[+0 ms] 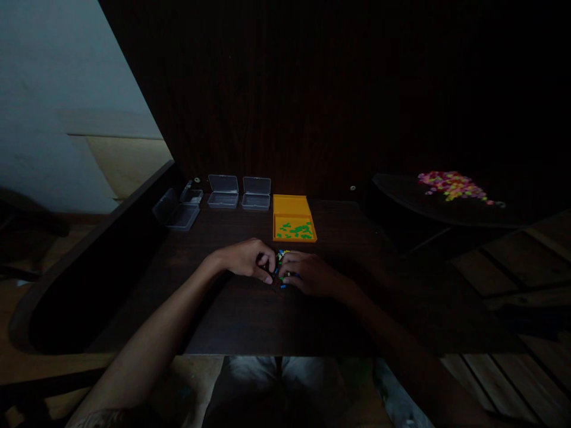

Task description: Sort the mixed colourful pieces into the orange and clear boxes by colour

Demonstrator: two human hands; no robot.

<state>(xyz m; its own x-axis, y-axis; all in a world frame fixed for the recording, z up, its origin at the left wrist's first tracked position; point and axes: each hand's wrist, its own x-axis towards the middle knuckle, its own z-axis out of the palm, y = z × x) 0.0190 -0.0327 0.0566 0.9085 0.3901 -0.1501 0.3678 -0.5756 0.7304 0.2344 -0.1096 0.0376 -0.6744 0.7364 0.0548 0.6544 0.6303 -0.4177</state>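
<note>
A small heap of coloured plastic pieces (281,257), which look like tiny building bricks, lies on the dark table between my two hands. My left hand (252,259) is at the heap's left side, its fingers curled and the thumb bent in toward them. From the right, my right hand (307,273) curls its fingers over part of the heap. The fingers hide most of the pieces and whatever is between the fingertips. One blue piece (282,286) lies just in front of the heap. Beyond my hands, an open yellow box (294,240) holds several green pieces (300,229).
Clear plastic boxes (223,201) with raised lids stand along the table's back left, one more clear box (184,219) nearer the left side panel. On a dark shelf (401,189) at the right lies a pile of pink, yellow and purple pieces (455,185). A dark panel rises behind.
</note>
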